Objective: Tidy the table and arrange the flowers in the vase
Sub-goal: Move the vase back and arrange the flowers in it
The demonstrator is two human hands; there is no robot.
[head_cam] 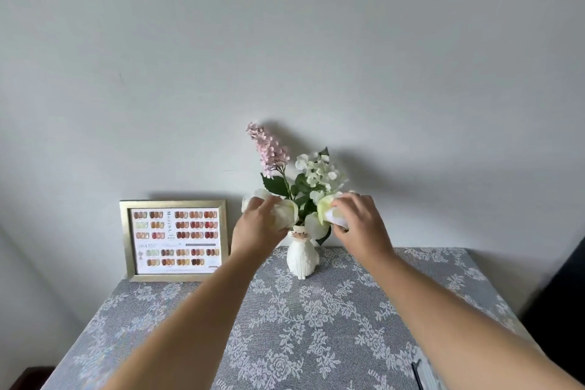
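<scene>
Stems already in the cat vase, I've got left hand & right hand apart, each cupping a white bloom above it, just fluffing left imo.

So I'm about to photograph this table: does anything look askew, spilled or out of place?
Nothing is spilled or tipped. The cat vase stands upright and the picture frame leans against the wall. Both hands are on the white blooms.

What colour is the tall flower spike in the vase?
Pale pink spike, in the white cat vase; head view.
</scene>
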